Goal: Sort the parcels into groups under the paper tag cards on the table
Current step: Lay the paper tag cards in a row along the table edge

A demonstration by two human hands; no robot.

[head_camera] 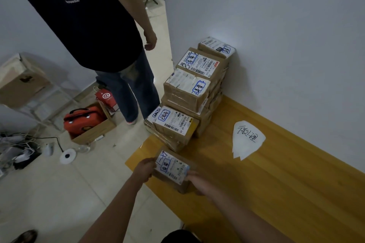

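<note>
A small brown parcel (173,167) with a white label and blue handwriting sits over the near left corner of the yellow wooden table (276,193). My left hand (145,169) grips its left end, and my right hand (197,181) holds its right end. Behind it, several labelled cardboard parcels (189,92) are stacked along the table's left end up to the white wall. A white paper tag card (246,139) with black handwriting lies flat on the table to the right of the stack.
Another person in a dark shirt and jeans (126,77) stands on the tiled floor left of the table. An open carton with an orange bag (87,120) sits on the floor, with cables (21,148) and a white disc (68,156) nearby.
</note>
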